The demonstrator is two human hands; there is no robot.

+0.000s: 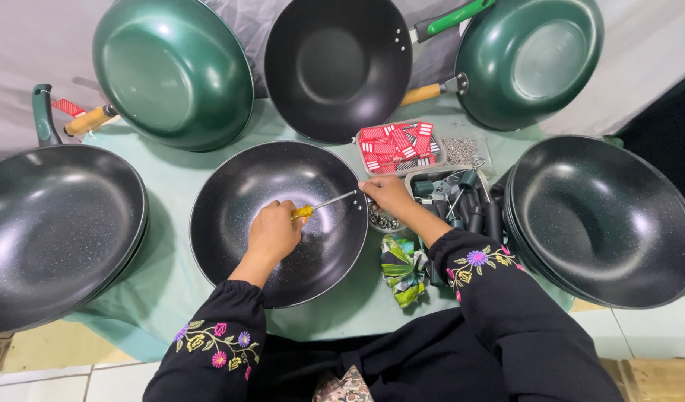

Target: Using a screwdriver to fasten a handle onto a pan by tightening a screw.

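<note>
A black speckled wok (230, 216) lies in front of me on a pale green cloth (171, 179). My left hand (274, 231) is inside the wok, closed around a yellow-handled screwdriver (321, 205) whose metal shaft points right at the wok's rim. My right hand (387, 192) rests at that right rim, fingers pinched at the edge just beside the screwdriver tip; what it pinches is hidden. A small pile of metal screws (384, 221) lies just under that hand.
Green woks (171, 71) (528, 59) and a black one (335, 67) lean at the back. Stacked black woks sit at left (52, 231) and right (603, 219). A tray of red tags (396, 147), dark handles (461, 197), a bag of screws (461, 151) and crumpled green wrapping (402, 272) lie right of centre.
</note>
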